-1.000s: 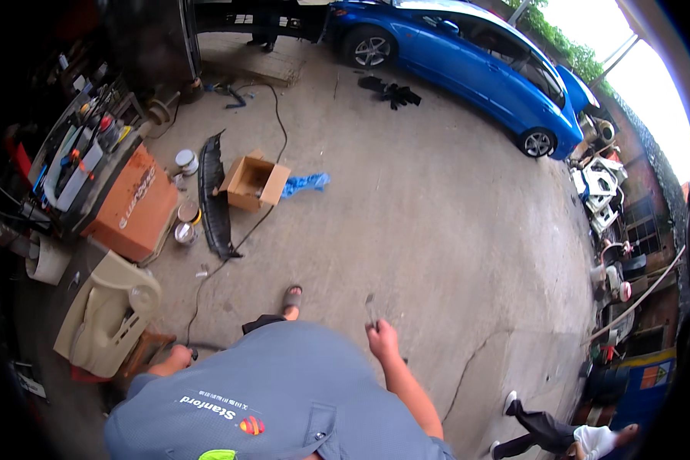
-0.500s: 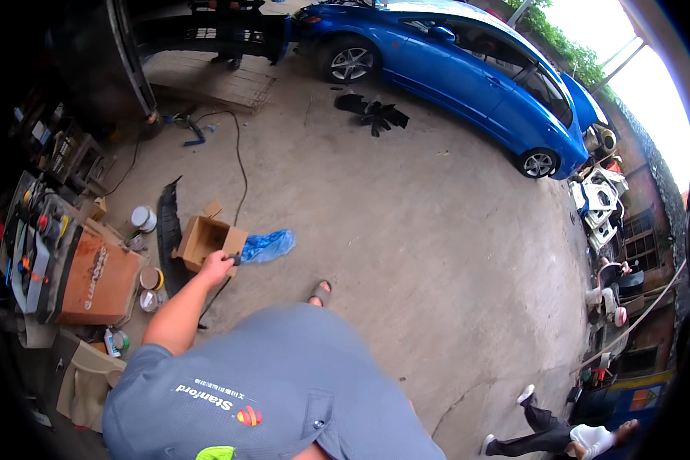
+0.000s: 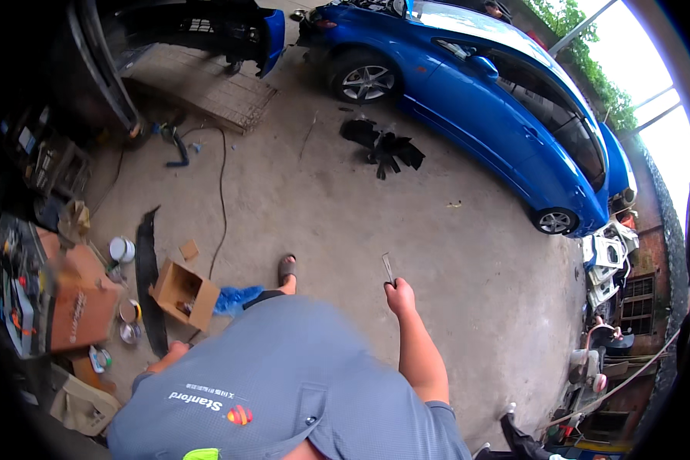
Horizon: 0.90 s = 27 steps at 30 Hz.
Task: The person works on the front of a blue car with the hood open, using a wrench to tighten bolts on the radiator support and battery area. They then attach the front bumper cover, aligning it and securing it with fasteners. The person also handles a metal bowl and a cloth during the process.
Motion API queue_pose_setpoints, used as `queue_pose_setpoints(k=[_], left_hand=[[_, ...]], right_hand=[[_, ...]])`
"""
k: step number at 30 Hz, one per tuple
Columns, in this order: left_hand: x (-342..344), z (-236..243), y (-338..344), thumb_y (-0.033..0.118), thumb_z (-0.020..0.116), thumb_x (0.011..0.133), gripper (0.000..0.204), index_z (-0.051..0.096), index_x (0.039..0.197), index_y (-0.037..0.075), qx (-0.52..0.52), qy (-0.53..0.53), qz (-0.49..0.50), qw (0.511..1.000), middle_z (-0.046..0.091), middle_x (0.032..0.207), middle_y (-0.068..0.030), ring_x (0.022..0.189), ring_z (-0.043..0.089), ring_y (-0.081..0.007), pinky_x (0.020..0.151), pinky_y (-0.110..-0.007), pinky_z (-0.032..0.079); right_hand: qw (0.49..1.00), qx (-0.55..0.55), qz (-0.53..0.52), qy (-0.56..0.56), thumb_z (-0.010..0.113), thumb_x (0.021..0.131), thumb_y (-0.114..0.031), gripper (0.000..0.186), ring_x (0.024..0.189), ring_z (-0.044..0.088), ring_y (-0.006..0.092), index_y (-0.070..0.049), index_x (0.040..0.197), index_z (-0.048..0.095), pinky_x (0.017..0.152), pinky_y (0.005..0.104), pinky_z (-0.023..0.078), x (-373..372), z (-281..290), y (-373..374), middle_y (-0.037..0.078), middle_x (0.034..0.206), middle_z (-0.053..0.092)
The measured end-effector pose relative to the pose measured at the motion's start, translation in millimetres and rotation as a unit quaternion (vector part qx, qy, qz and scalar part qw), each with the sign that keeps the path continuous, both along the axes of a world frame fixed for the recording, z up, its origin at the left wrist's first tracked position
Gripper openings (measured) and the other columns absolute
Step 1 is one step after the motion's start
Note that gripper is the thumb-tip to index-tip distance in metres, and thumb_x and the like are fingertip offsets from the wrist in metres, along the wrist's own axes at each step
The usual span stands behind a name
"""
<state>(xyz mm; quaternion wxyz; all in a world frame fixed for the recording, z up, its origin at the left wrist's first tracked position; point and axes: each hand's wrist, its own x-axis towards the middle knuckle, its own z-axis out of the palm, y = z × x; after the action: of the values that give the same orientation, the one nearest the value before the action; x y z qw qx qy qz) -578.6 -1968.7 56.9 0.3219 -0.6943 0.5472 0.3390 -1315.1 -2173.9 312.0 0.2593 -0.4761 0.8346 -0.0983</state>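
My right hand [image 3: 399, 296] is raised out in front over the bare concrete. Its fingers close round the dark handle of a slim metal hand tool [image 3: 389, 267], whose thin shaft points up and away; the exact kind is too small to make out. My left hand [image 3: 178, 352] hangs low beside my torso, partly covered by the grey shirt, so its fingers and anything in them cannot be read. Nearest to it are an opened cardboard box [image 3: 202, 303] with small items inside and a long black plastic strip [image 3: 150, 268].
Blue plastic film [image 3: 236, 300] lies beside the box. Paint cans [image 3: 122, 249] and a tool-laden orange cabinet [image 3: 84, 307] stand at left. A cable [image 3: 223, 176] crosses the floor. Black scraps [image 3: 387, 146] lie near a blue car [image 3: 483, 100]. Another person's legs [image 3: 517, 437] show at lower right.
My left hand has drawn back from the cardboard box toward my torso. My right hand has come into view with the slim metal tool. One foot has shifted left in the picture.
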Motion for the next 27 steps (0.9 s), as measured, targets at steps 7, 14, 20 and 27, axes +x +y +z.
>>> queue_pose_setpoints(k=[7, 14, 20, 27], left_hand=[[-196, 151, -413, 0.023, 0.059, 0.089, 0.027, 0.065, 0.091, -0.003, -0.229, 0.248, 0.348, 0.875, 0.066, 0.087, -0.0221, 0.079, 0.063, -0.0332, 0.071, -0.044, 0.048], [-283, 193, -729, 0.029, 0.061, 0.093, 0.029, 0.062, 0.089, 0.001, -0.349, 0.343, 0.202, 0.848, 0.063, 0.077, -0.0171, 0.072, 0.06, -0.03, 0.067, -0.042, 0.047], [-258, 84, -787, 0.029, 0.061, 0.093, 0.029, 0.064, 0.09, 0.001, -0.336, 0.2, 0.347, 0.853, 0.065, 0.082, -0.0195, 0.074, 0.061, -0.0328, 0.07, -0.043, 0.049], [-180, 11, -724, 0.032, 0.058, 0.091, 0.037, 0.068, 0.091, -0.004, -0.171, 0.003, 0.348, 0.922, 0.068, 0.094, -0.0255, 0.091, 0.066, -0.0411, 0.08, -0.049, 0.051]], right_hand=[[0.986, 0.161, 0.031, 0.032, 0.062, 0.081, -0.035, 0.038, 0.097, 0.063, 0.0437, 0.001, 0.091, 0.066, 0.085, 0.0489, 0.05, -52, -63, -114, 0.027, 0.096, 0.067], [0.941, 0.328, -0.079, -0.002, 0.065, 0.08, -0.036, 0.048, 0.107, 0.064, 0.0396, 0.004, 0.105, 0.069, 0.092, 0.045, 0.051, -137, -119, -243, 0.026, 0.11, 0.067], [0.936, 0.34, 0.072, 0.056, 0.067, 0.08, -0.036, 0.046, 0.108, 0.064, 0.0385, 0.003, 0.104, 0.07, 0.092, 0.0438, 0.051, -194, -139, -495, 0.026, 0.111, 0.067], [0.969, 0.115, 0.2, 0.091, 0.065, 0.081, -0.03, 0.032, 0.089, 0.065, 0.0433, 0.001, 0.089, 0.067, 0.08, 0.048, 0.052, -145, -88, -901, 0.026, 0.089, 0.068]])
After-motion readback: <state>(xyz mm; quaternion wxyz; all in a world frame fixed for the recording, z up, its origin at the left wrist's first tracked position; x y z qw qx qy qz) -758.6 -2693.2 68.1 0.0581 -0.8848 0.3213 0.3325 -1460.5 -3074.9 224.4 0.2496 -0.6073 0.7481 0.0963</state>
